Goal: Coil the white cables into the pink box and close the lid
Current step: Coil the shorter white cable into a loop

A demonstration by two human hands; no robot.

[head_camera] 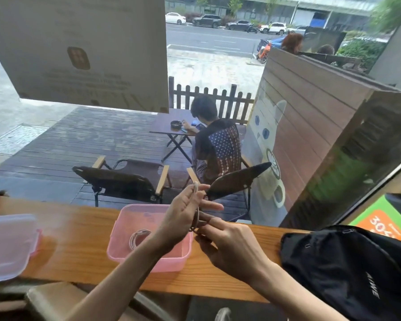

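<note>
An open pink box (125, 228) stands on the wooden counter, with one coiled white cable (138, 237) lying inside it. Above the box's right edge, my left hand (183, 214) holds a second white cable (196, 214) looped into a small coil, its top pinched between the fingertips. My right hand (229, 244) grips the lower part of the same coil from the right. The translucent lid (7, 244) with pink clips lies flat on the counter at the far left, apart from the box.
A black bag (347, 269) sits on the counter's right end. The wooden counter (79, 251) runs along a window. Outside are folding chairs, a small table and a seated person. A brown stool seat (53, 297) is below the counter's near edge.
</note>
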